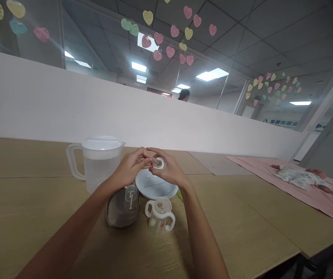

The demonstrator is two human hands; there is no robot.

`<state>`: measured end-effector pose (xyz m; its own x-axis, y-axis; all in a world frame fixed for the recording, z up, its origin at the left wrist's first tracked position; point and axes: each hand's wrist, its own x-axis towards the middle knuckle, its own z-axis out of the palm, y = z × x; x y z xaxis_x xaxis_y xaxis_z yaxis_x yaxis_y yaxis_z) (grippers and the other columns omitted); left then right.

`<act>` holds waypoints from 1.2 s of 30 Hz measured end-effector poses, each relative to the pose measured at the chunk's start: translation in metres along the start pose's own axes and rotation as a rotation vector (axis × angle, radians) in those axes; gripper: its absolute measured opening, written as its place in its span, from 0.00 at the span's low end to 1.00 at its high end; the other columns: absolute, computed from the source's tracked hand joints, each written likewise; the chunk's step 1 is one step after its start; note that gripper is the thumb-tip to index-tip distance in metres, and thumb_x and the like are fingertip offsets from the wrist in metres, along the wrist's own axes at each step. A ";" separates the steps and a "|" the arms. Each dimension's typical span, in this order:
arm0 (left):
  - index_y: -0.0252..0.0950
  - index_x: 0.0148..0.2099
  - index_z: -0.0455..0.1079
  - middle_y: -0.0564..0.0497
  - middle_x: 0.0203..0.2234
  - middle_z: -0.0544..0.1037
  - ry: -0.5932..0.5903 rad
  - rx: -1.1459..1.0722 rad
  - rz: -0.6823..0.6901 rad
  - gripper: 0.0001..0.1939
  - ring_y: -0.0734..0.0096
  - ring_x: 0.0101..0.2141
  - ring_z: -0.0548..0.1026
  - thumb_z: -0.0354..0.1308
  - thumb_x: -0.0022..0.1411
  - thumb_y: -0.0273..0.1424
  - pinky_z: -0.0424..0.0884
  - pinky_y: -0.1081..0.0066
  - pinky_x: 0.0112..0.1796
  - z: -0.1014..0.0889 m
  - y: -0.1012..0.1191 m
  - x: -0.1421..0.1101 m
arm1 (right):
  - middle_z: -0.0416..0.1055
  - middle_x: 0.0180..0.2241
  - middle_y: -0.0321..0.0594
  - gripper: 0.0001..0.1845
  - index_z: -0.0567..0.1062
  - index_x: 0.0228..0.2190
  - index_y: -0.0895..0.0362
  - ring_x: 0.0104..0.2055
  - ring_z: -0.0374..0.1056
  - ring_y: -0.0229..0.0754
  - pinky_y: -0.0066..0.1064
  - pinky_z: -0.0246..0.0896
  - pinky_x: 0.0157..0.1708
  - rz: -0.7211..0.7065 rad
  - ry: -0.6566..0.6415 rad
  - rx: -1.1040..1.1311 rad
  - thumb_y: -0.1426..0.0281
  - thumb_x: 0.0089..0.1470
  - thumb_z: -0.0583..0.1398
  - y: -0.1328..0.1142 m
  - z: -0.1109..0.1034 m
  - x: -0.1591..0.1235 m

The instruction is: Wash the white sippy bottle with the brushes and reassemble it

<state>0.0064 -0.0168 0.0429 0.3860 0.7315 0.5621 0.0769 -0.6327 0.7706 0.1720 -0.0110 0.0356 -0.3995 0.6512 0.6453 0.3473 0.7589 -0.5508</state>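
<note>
Grasping the white ring [163,162] above the pale bowl [149,192], the person's right hand [170,169] turns its round face toward the person, while the left hand [131,167], nearer the clear insert [157,164], pinches that insert from the left.

Above the bowl [157,190], our left hand [131,166] and right hand [170,168] hold a teat [158,163]; left of the bowl we see a jug [100,157], nearer us than the bowl a bottle [158,217], far right a doll [296,177]
</note>
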 end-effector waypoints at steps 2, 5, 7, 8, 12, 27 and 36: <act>0.34 0.32 0.62 0.52 0.31 0.72 0.001 -0.048 -0.008 0.11 0.70 0.36 0.73 0.53 0.56 0.38 0.72 0.68 0.38 0.000 0.001 0.000 | 0.68 0.34 0.36 0.30 0.63 0.51 0.53 0.31 0.63 0.35 0.29 0.61 0.32 -0.015 -0.002 -0.001 0.74 0.43 0.58 -0.001 -0.001 0.000; 0.35 0.33 0.64 0.52 0.31 0.73 -0.013 0.049 0.027 0.10 0.70 0.36 0.73 0.52 0.57 0.37 0.71 0.69 0.38 -0.001 0.006 0.000 | 0.69 0.37 0.37 0.28 0.64 0.50 0.54 0.35 0.65 0.37 0.30 0.61 0.37 -0.042 0.011 -0.032 0.74 0.44 0.58 -0.001 0.001 0.001; 0.36 0.36 0.65 0.52 0.34 0.74 -0.029 0.181 0.059 0.09 0.70 0.37 0.73 0.50 0.59 0.37 0.70 0.70 0.39 -0.002 0.011 -0.001 | 0.69 0.40 0.38 0.26 0.65 0.49 0.55 0.39 0.65 0.38 0.31 0.60 0.41 -0.080 0.026 -0.063 0.75 0.45 0.57 -0.001 0.003 0.002; 0.37 0.37 0.66 0.52 0.35 0.74 -0.036 0.248 0.074 0.09 0.70 0.37 0.72 0.49 0.59 0.36 0.69 0.70 0.39 -0.002 0.014 -0.002 | 0.69 0.42 0.39 0.25 0.65 0.48 0.55 0.41 0.65 0.39 0.31 0.59 0.42 -0.099 0.040 -0.082 0.74 0.46 0.57 -0.001 0.005 0.003; 0.39 0.39 0.67 0.52 0.37 0.74 0.015 0.501 0.111 0.11 0.66 0.39 0.71 0.48 0.59 0.38 0.67 0.68 0.39 -0.003 0.019 -0.004 | 0.68 0.42 0.41 0.28 0.62 0.51 0.55 0.41 0.64 0.40 0.33 0.58 0.43 -0.084 0.100 -0.180 0.71 0.46 0.59 0.001 0.008 0.003; 0.35 0.34 0.66 0.49 0.30 0.75 0.133 0.850 0.160 0.08 0.65 0.34 0.72 0.49 0.59 0.33 0.65 0.68 0.35 0.014 0.036 -0.012 | 0.66 0.38 0.40 0.14 0.68 0.39 0.55 0.38 0.63 0.40 0.29 0.58 0.37 -0.094 0.145 -0.329 0.75 0.48 0.53 -0.015 0.009 0.003; 0.34 0.51 0.60 0.44 0.40 0.73 -0.242 0.902 -0.032 0.20 0.58 0.39 0.71 0.48 0.59 0.38 0.64 0.66 0.36 0.031 0.042 -0.026 | 0.67 0.26 0.36 0.15 0.65 0.30 0.55 0.29 0.63 0.40 0.30 0.54 0.30 0.307 0.208 -0.452 0.57 0.47 0.57 0.007 -0.016 -0.002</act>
<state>0.0278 -0.0702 0.0518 0.5445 0.7435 0.3882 0.7363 -0.6453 0.2033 0.1889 -0.0070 0.0383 -0.0643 0.7915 0.6077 0.7667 0.4290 -0.4776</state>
